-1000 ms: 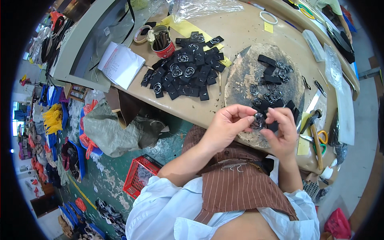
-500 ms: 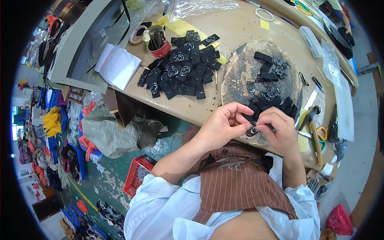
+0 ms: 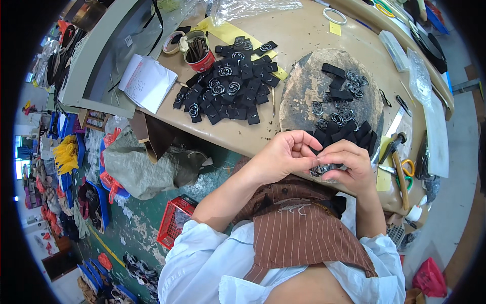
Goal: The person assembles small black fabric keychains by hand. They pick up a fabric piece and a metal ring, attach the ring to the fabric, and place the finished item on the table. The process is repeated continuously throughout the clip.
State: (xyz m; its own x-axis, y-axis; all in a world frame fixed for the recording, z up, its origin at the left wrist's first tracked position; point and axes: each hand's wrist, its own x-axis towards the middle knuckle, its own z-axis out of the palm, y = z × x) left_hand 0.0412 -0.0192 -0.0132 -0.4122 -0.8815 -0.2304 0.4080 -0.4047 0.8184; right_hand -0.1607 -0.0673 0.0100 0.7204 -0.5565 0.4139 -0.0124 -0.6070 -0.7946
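My left hand and my right hand meet at the fingertips over the near edge of a round, worn wooden block. Both are closed in a pinch, and what they grip is mostly hidden by the fingers. Just under the fingertips shows a dark metal ring buckle; whether it is held or lies on the block I cannot tell. Farther back on the block lie loose metal ring buckles and folded black strap pieces. More black straps sit right behind my fingers.
Left of the block is a heap of black straps with ring buckles. Behind it stands a red tin of tools, beside a paper pad. To the right lie a hammer and scissors with orange handles. A red basket is on the floor.
My right hand has shifted slightly left and turned, its fingers now reaching over to the left fingertips. My left hand has hardly moved.
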